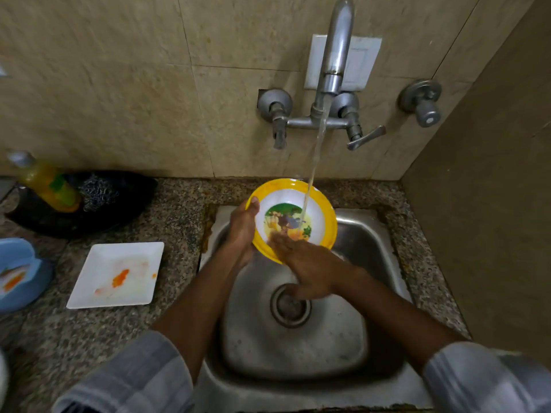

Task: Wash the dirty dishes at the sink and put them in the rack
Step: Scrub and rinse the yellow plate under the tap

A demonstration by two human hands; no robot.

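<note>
Your two grey sleeves (134, 380) frame the near edge, forearms reaching over the steel sink (298, 347). Your left hand (243, 231) grasps the left rim of the yellow-rimmed bowl (323, 216), held tilted above the far part of the sink under the water stream (316, 162) from the tap (335, 55), while your right hand (310, 268), blurred, lays flat fingers on the bowl's near inner face. On the counter to the left lie a stained white square plate (116, 275) and, at the left edge, a blue dish (21, 272)

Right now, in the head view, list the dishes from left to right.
blue bowl → white square plate → yellow-rimmed bowl, held over the sink
</note>
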